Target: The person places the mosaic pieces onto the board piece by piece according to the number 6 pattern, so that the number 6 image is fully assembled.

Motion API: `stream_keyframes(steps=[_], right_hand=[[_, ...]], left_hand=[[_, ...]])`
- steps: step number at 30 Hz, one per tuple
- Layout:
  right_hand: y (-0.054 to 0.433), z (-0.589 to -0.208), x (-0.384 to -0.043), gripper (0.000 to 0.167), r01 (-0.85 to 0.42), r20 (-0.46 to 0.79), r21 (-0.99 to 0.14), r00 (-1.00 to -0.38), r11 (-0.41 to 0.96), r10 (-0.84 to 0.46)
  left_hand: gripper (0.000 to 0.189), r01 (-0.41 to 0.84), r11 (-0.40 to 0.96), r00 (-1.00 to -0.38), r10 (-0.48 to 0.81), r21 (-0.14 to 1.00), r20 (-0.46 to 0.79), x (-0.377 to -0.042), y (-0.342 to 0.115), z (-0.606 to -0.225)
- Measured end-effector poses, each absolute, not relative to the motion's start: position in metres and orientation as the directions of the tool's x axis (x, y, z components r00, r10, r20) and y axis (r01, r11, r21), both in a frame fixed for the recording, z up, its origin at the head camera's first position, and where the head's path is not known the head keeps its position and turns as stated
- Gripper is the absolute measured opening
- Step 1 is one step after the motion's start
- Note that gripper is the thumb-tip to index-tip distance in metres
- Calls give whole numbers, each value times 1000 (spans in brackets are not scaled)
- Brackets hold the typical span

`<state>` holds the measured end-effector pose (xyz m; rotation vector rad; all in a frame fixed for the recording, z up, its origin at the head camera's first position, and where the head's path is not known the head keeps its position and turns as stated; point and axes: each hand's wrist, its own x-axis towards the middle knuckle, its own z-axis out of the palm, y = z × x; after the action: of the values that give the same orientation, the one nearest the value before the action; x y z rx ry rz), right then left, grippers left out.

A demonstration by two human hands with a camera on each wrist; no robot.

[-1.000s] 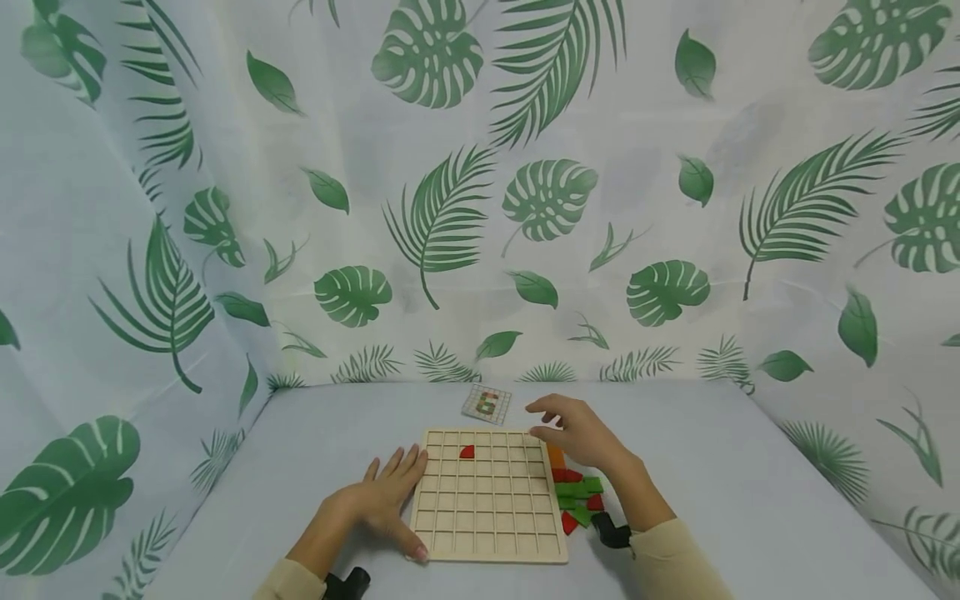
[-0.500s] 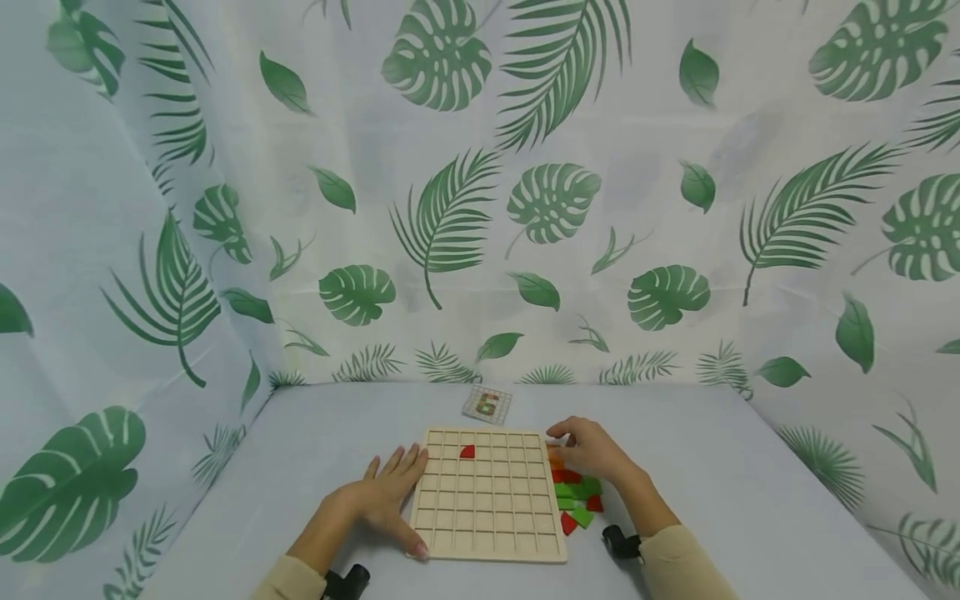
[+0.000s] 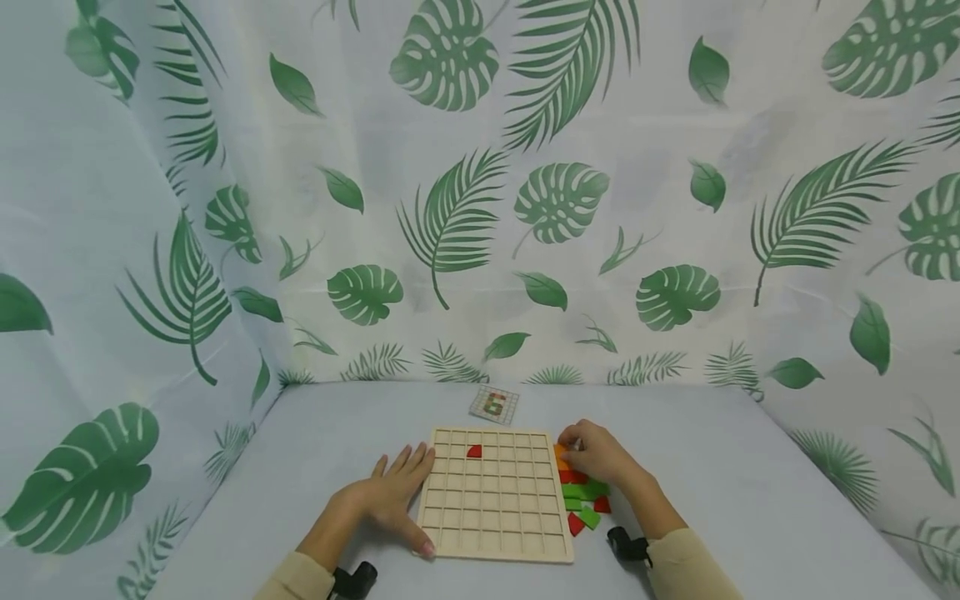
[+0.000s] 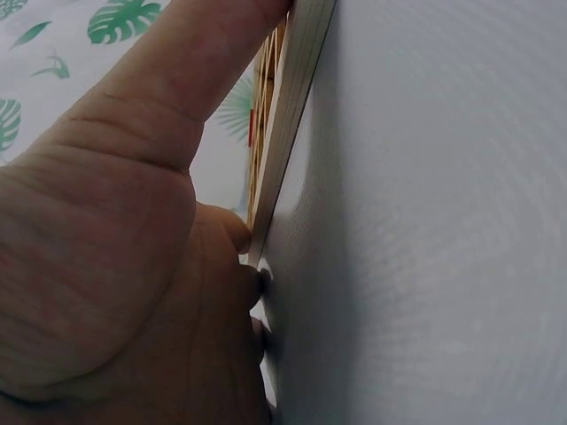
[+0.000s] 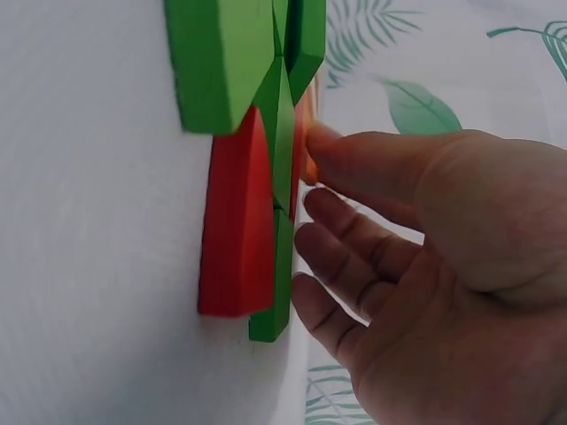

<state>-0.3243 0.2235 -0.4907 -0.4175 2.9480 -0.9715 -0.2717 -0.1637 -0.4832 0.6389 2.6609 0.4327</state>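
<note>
A wooden grid board [image 3: 491,502] lies flat on the table, with one red quarter-round piece [image 3: 475,452] in a cell of its upper rows. My left hand [image 3: 384,502] rests at the board's left side, fingers spread along the edge and thumb at the near corner. Beyond the board's right edge, my right hand [image 3: 600,456] bends over orange blocks [image 3: 561,457] at the far end of a pile. In the right wrist view its thumb and fingers pinch an orange block [image 5: 309,168], partly hidden behind green blocks [image 5: 282,133] and a red block [image 5: 237,230].
A small card [image 3: 495,404] with a grid and a coloured figure 6 lies behind the board. Green pieces [image 3: 576,492] and red pieces [image 3: 575,523] lie loose along the board's right edge. A leaf-patterned cloth [image 3: 480,208] hangs behind the table.
My right hand has come down from above the board's far right corner to the orange blocks beside it. The left hand stays at the board's edge. The head view shifts slightly.
</note>
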Motion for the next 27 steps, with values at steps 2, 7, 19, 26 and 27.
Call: stream_keyframes(steps=[2,7,19,26,27], right_hand=[[224,-492,-324,11,-246,82,-590,-966,769,-246],[224,-494,-327,11,-284,129,-601,-957,747,-260],[223,-496,-328,9,-263,207,-641,-964,721,-167],[216,-488,-326,28,-322,287,-748,-945,580,-154],[213,-486,-326,30,-337,297,-755,-940,563,-166]], left_hand=[[150,374,849,-828,487,373,-278,-272,-162,-484],[149,364,861,-837,470,355,-280,-273,-161,-487],[148,368,860,-833,474,353,-285,-270,-161,-482],[148,366,858,-834,474,360,-283,-270,-161,-481],[148,368,856,-831,478,364,-283,-270,-162,-482]])
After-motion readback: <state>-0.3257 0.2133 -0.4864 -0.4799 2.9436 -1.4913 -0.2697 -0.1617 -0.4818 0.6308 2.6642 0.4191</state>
